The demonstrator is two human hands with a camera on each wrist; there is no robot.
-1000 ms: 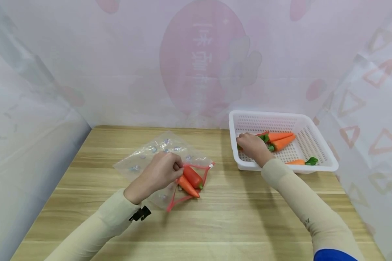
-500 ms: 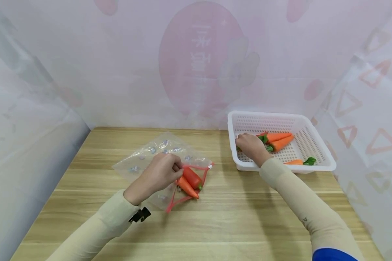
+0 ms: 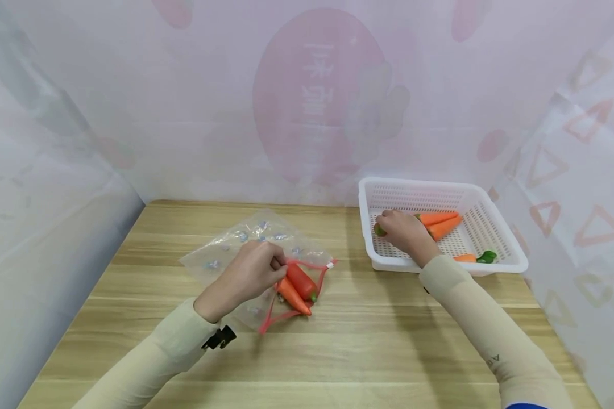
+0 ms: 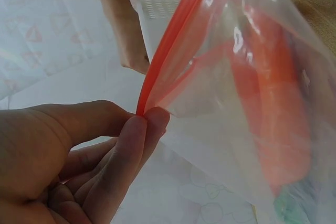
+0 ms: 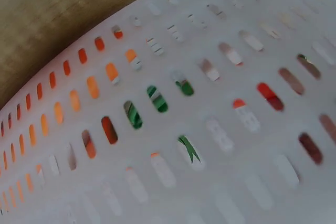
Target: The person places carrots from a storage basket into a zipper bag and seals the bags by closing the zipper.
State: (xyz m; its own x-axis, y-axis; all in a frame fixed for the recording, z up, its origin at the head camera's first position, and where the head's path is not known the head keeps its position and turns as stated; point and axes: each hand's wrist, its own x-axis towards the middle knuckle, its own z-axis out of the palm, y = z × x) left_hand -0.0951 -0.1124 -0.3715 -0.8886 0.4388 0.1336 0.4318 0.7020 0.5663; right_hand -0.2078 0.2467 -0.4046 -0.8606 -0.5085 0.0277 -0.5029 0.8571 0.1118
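My left hand (image 3: 248, 270) pinches the red zip edge of a clear zip bag (image 4: 157, 72) between thumb and fingers. At the bag's mouth in the head view lie a carrot (image 3: 293, 296) and a red pepper (image 3: 301, 280) with a green stem. The right hand (image 3: 406, 233) is down inside a white basket (image 3: 491, 267), at its left end. Its curled fingers hold a vegetable with a green end (image 3: 380, 229); the rest of it is hidden beneath the hand. Through the basket's slots, the right wrist view shows bits of orange, green and red.
Right of the right hand, two carrots (image 3: 444, 228) lie side by side in the basket. Another carrot (image 3: 465, 258) with green leaves sits by its front wall. Bag and basket rest on a wooden table (image 3: 348, 352). Printed white sheeting (image 3: 199, 142) encloses the back and sides.
The right hand has shifted slightly right within the basket, the green end moving along with it and the hand now covering leaves that showed before. The left hand keeps its hold on the bag.
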